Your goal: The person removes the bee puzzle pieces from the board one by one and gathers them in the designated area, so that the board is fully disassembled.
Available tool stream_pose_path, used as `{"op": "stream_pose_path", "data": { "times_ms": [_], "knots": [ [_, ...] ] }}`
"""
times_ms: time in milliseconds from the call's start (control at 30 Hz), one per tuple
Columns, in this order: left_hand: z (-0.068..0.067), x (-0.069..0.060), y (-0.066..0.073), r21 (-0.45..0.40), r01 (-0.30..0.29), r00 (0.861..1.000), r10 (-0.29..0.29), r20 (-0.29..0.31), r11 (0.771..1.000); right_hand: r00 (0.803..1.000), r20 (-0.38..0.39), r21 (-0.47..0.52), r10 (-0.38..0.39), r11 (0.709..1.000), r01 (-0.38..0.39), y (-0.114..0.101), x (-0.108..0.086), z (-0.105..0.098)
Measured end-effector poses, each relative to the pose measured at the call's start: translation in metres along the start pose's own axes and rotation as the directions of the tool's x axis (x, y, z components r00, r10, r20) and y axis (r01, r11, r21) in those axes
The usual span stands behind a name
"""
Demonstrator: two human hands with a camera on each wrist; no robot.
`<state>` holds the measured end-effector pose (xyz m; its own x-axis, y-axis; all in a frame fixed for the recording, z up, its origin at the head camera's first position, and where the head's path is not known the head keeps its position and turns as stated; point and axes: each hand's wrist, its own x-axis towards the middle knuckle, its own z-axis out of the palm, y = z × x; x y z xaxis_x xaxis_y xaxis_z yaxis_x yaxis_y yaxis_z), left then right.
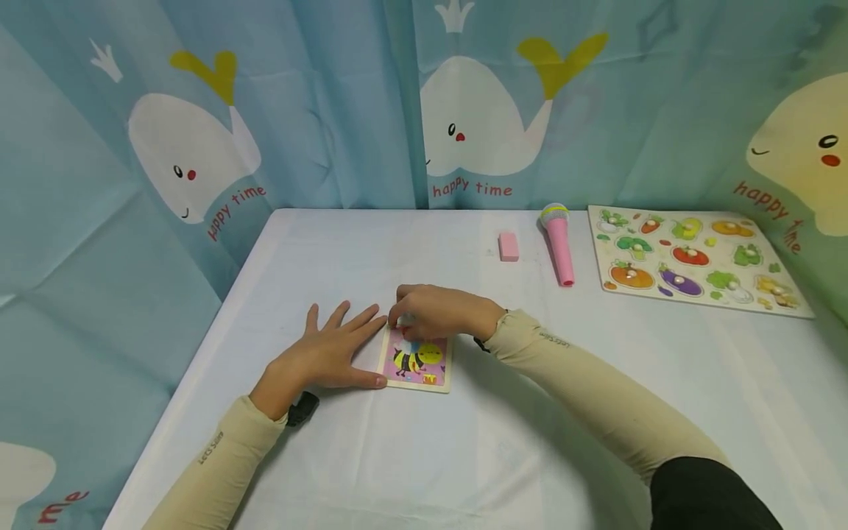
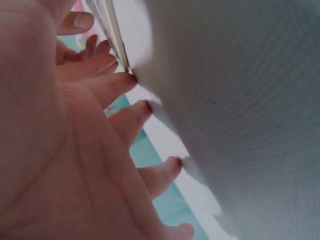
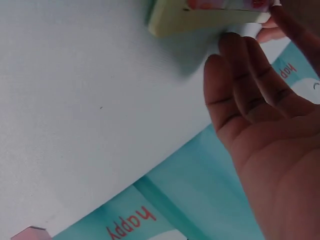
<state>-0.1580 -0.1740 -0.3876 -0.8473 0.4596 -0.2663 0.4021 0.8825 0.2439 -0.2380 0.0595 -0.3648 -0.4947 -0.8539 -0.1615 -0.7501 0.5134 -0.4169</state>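
A small square bee puzzle board [image 1: 416, 361] lies on the white table. My left hand [image 1: 331, 355] is spread flat on the cloth, its thumb and index fingertip at the board's left edge. Over the board's upper part, my right hand [image 1: 433, 311] has curled fingers that pinch a small piece, mostly hidden under them. In the right wrist view the board's edge [image 3: 172, 20] shows beside the curled fingers of the right hand [image 3: 270, 110]. In the left wrist view the fingertips of the left hand [image 2: 95, 130] touch the cloth beside the board's edge [image 2: 116, 35].
A pink block [image 1: 509, 246] and a pink toy microphone [image 1: 560, 246] lie at the back of the table [image 1: 318, 258]. A vegetable puzzle board [image 1: 695, 259] lies at the back right. A blue curtain [image 1: 371, 103] hangs behind and at the left.
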Motion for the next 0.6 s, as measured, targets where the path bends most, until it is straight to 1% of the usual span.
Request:
{"op": "stream_pose_path", "data": {
  "times_ms": [167, 300, 600],
  "knots": [
    [0.0, 0.0002, 0.0, -0.014, 0.0, 1.0, 0.0, 0.006, 1.0, 0.999, 0.017, 0.0, -0.03, 1.0, 0.03, 0.0014, 0.0006, 0.0003],
    [-0.0009, 0.0004, -0.0004, -0.02, 0.004, 1.0, -0.004, 0.011, 1.0, 0.998, 0.027, -0.021, -0.055, 0.998, 0.055, 0.0032, 0.0007, -0.0011],
    [-0.0021, 0.0006, 0.0001, -0.01, 0.018, 0.999, -0.017, 0.026, 1.0, 0.996, 0.046, -0.042, -0.079, 0.996, 0.081, 0.0064, -0.0007, -0.0015]
  ]
}}
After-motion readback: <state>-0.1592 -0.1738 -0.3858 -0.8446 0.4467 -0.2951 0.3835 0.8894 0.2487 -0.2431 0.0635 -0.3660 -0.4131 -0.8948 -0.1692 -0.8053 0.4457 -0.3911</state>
